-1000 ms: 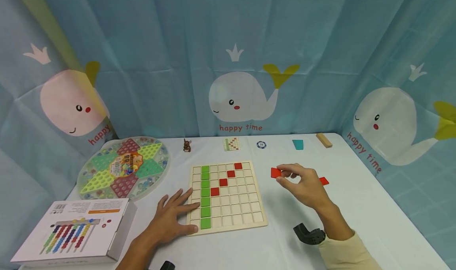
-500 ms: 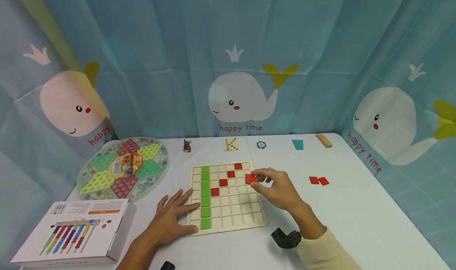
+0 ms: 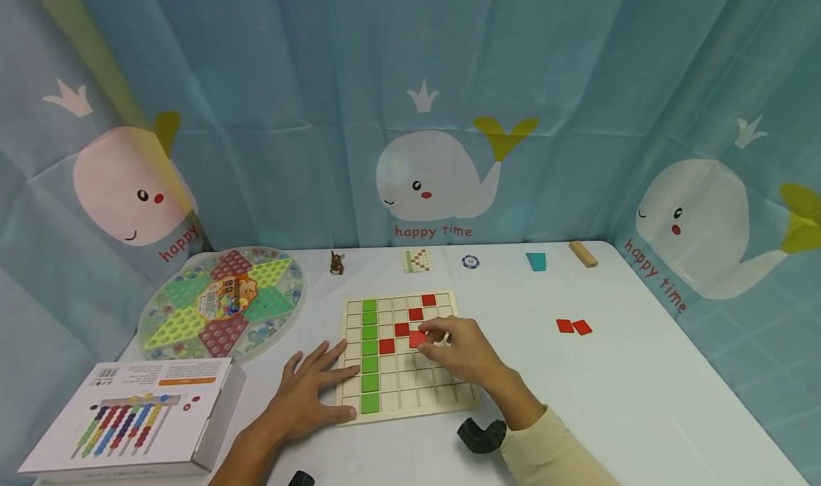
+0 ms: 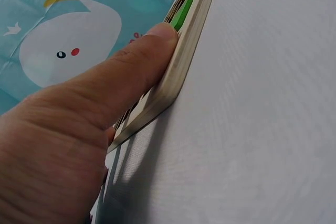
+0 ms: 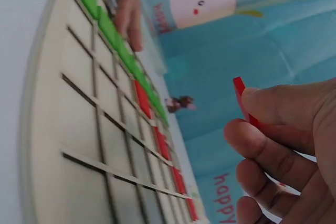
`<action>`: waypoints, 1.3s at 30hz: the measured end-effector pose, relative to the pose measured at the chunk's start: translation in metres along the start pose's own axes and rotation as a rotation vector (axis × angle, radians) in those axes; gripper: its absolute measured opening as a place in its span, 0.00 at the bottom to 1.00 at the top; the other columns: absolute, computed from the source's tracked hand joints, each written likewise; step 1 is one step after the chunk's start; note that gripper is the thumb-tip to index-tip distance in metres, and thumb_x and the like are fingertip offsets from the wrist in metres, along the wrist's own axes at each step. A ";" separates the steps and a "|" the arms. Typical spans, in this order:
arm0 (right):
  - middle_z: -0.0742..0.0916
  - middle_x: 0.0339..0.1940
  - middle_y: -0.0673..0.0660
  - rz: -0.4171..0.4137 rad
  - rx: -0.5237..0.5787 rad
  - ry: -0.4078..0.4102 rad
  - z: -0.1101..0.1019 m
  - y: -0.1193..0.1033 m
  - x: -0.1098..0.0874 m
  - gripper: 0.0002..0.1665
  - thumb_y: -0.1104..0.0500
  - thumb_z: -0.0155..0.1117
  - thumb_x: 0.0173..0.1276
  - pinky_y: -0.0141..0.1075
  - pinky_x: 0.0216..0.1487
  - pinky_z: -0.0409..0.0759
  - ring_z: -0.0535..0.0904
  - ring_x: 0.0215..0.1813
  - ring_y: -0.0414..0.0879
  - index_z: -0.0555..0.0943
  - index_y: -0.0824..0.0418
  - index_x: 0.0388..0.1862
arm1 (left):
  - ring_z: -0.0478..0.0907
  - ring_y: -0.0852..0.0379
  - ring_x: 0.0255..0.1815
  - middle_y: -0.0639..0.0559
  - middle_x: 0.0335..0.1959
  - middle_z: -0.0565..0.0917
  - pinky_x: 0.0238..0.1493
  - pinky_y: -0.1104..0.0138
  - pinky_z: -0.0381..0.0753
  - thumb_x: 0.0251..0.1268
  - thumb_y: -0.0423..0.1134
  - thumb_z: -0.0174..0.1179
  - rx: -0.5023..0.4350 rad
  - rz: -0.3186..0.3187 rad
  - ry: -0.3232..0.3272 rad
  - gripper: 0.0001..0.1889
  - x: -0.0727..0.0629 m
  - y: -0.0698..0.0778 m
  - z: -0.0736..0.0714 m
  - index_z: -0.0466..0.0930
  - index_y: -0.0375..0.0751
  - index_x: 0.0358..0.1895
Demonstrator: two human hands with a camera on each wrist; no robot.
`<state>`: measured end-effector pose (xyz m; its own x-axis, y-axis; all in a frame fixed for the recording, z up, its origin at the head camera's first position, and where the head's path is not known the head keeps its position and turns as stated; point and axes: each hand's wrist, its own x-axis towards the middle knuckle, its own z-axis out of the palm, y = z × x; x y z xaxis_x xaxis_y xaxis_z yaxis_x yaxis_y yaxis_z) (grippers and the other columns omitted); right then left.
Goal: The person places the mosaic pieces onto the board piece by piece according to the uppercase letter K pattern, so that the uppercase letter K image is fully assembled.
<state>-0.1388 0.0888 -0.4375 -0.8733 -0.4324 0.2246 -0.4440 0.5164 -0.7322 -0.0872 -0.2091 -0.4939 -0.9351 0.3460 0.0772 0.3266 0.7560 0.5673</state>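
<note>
A wooden grid board (image 3: 423,399) lies on the table, with a column of green square tiles (image 3: 370,363) and a diagonal of several red tiles (image 3: 387,345) set in its cells. My left hand (image 3: 306,393) rests with spread fingers on the board's left edge; in the left wrist view its thumb (image 4: 131,59) presses the rim beside a green tile. Between thumb and fingertips my right hand (image 3: 465,350) pinches a red square tile (image 3: 417,339) over the board's middle. The right wrist view shows that red tile (image 5: 239,90) held on edge, apart from the board.
Two loose red tiles (image 3: 565,326) lie at the right. Along the back are a brown mouse figurine (image 3: 336,262), a pattern card (image 3: 417,260), a poker chip (image 3: 471,261), a teal piece (image 3: 536,261) and a wooden block (image 3: 583,254). A marble board (image 3: 224,301) and a box (image 3: 128,415) stand left.
My right hand has carried the red tile leftward from the table's right side to over the board's middle. The left hand has stayed in place.
</note>
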 end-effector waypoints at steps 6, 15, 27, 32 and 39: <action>0.83 0.29 0.42 0.031 0.003 -0.063 0.017 0.007 0.006 0.13 0.63 0.70 0.60 0.34 0.35 0.77 0.76 0.34 0.41 0.85 0.63 0.44 | 0.48 0.42 0.75 0.52 0.74 0.61 0.67 0.41 0.34 0.42 0.69 0.68 0.000 -0.002 -0.007 0.37 0.000 0.000 0.000 0.81 0.57 0.59; 0.79 0.26 0.44 0.149 -0.033 -0.143 0.032 0.014 0.006 0.12 0.62 0.70 0.60 0.31 0.33 0.76 0.75 0.31 0.40 0.85 0.59 0.44 | 0.48 0.41 0.75 0.53 0.74 0.61 0.67 0.41 0.34 0.42 0.69 0.68 0.006 0.004 -0.008 0.37 0.001 0.000 0.000 0.81 0.57 0.59; 0.78 0.23 0.43 0.096 -0.100 -0.170 0.040 0.015 0.009 0.11 0.63 0.71 0.58 0.31 0.30 0.73 0.73 0.30 0.39 0.86 0.59 0.40 | 0.49 0.42 0.75 0.53 0.73 0.62 0.66 0.41 0.35 0.42 0.71 0.66 0.028 0.002 -0.004 0.38 0.000 -0.002 -0.001 0.81 0.58 0.59; 0.78 0.25 0.42 0.098 -0.111 -0.172 0.035 0.015 0.010 0.13 0.61 0.71 0.58 0.32 0.33 0.75 0.73 0.32 0.39 0.85 0.59 0.43 | 0.49 0.41 0.74 0.52 0.73 0.62 0.66 0.40 0.36 0.42 0.71 0.66 0.016 0.006 0.005 0.38 0.000 -0.002 -0.001 0.81 0.57 0.59; 0.80 0.30 0.44 0.062 -0.102 -0.076 0.000 0.006 0.006 0.18 0.58 0.71 0.61 0.39 0.38 0.75 0.74 0.38 0.45 0.84 0.60 0.51 | 0.48 0.42 0.75 0.52 0.74 0.61 0.66 0.41 0.34 0.42 0.68 0.68 -0.005 0.007 0.003 0.37 0.000 -0.002 0.001 0.81 0.57 0.59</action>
<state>-0.1471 0.0894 -0.4406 -0.8835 -0.4504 0.1290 -0.4115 0.6143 -0.6733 -0.0878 -0.2106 -0.4957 -0.9332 0.3494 0.0836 0.3322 0.7507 0.5710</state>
